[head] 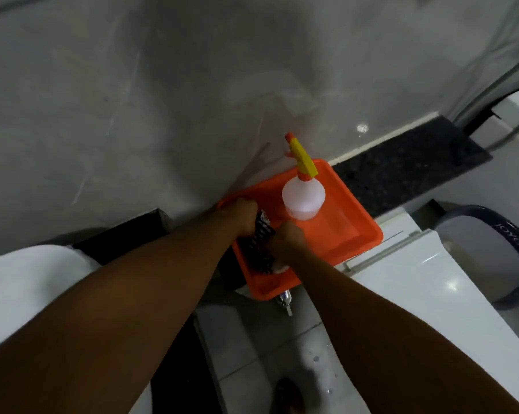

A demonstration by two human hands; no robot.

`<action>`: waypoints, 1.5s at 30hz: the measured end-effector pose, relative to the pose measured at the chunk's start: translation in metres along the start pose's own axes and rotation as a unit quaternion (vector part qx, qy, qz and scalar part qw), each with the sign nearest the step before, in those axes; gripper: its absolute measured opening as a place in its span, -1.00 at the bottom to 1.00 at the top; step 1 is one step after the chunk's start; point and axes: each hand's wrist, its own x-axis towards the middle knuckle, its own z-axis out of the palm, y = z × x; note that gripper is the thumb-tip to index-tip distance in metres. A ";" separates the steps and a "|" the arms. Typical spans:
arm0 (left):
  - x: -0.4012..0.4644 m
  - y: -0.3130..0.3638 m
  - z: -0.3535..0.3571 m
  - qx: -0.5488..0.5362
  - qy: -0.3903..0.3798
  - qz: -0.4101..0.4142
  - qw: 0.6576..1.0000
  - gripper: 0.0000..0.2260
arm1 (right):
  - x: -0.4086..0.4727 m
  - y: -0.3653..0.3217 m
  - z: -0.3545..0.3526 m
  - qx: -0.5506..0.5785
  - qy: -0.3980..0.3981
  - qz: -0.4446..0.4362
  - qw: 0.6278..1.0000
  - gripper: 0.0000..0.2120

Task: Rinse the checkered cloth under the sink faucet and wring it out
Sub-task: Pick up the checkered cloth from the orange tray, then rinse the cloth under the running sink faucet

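twisted checkered cloth (262, 245), both fists gripping

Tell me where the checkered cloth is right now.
Head view, centre: the checkered cloth is gripped between the left hand and right hand, over the orange tray's near-left part, beside the spray bottle.

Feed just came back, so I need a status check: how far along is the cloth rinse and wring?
Whether the rinse is done cannot be told: no running water shows. In hand: the left hand and right hand both grip the checkered cloth, bunched into a rope over the orange tray beside the spray bottle; it looks like wringing. Left: finish wringing.
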 end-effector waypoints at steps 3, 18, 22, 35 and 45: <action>-0.008 -0.004 -0.011 -0.021 -0.010 -0.009 1.000 -0.71 | 0.005 -0.005 -0.010 0.041 -0.029 -0.015 0.999 -0.56; -0.183 -0.058 -0.137 -0.826 -0.023 0.011 0.563 -0.81 | -0.147 -0.154 -0.123 0.296 -0.217 -0.203 0.908 -0.68; -0.277 -0.102 -0.195 -0.791 0.033 0.047 0.609 -0.74 | -0.205 -0.220 -0.121 0.280 -0.274 -0.220 0.893 -0.55; -0.532 -0.301 -0.217 -0.658 0.254 -0.158 0.691 -0.67 | -0.344 -0.413 0.049 0.147 -0.122 -0.338 0.922 -0.70; -0.487 -0.322 -0.169 -0.493 0.420 -0.298 0.701 -0.41 | -0.321 -0.428 0.118 0.111 0.097 -0.414 0.898 -0.78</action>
